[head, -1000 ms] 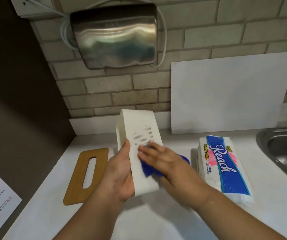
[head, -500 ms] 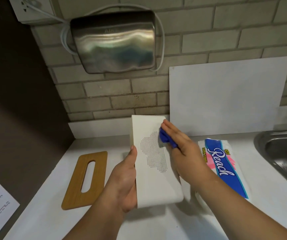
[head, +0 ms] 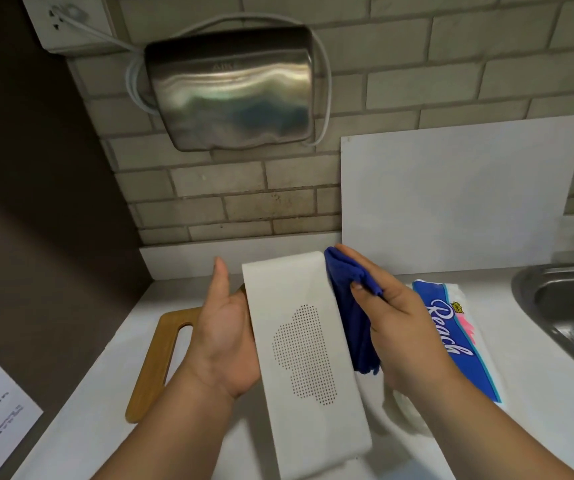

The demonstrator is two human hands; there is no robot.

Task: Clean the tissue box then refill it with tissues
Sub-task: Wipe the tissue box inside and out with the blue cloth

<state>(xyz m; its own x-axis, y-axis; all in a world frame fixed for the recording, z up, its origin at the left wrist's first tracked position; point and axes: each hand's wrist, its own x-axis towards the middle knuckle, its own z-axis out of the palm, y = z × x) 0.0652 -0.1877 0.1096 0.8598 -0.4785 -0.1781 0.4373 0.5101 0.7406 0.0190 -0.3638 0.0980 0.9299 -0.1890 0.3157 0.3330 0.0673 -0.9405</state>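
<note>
Left hand (head: 223, 329) grips tissue box (head: 308, 386); right hand (head: 404, 327) presses blue cloth (head: 347, 299) alongside.

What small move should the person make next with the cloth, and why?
Probably draw the blue cloth down the right side of the tissue box toward its near end. The right hand presses the cloth against that side near the far edge, the left hand holds the box by its opposite side, and the tissue pack and wooden lid lie unused on the counter.

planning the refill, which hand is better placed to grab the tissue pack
Probably right: the right hand is beside the tissue pack, though gripping the blue cloth; the left hand holds the tissue box.
</note>
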